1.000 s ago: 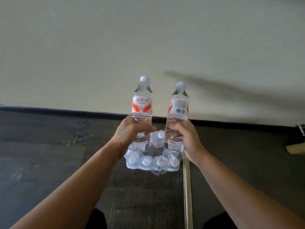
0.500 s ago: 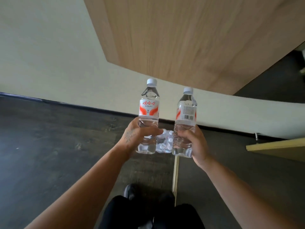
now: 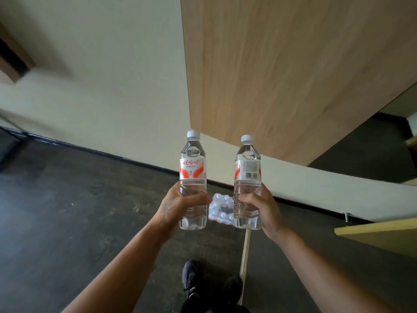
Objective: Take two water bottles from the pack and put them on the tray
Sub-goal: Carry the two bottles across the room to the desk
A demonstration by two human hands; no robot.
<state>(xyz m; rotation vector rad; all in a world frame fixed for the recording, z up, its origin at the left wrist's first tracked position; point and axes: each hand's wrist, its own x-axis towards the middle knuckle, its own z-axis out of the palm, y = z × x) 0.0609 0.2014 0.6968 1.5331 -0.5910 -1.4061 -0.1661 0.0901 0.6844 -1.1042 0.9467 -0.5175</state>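
Observation:
I hold two clear water bottles upright in front of me, well above the floor. The left bottle has a white cap and a red-and-white label; my left hand grips its lower half. The right bottle shows a barcode label; my right hand is wrapped around its lower half. Far below, between the two bottles, the plastic-wrapped pack of bottles lies on the dark floor, partly hidden by the held ones. No tray is in view.
A large light wooden panel stands ahead and right against the pale wall. A yellowish wooden edge juts in at the right. A thin wooden strip runs along the dark floor. My black shoes are below.
I have risen: the pack has dropped further below and looks smaller, my shoes have come into view, and the wooden panel has appeared. Both hands keep their grip on the bottles.

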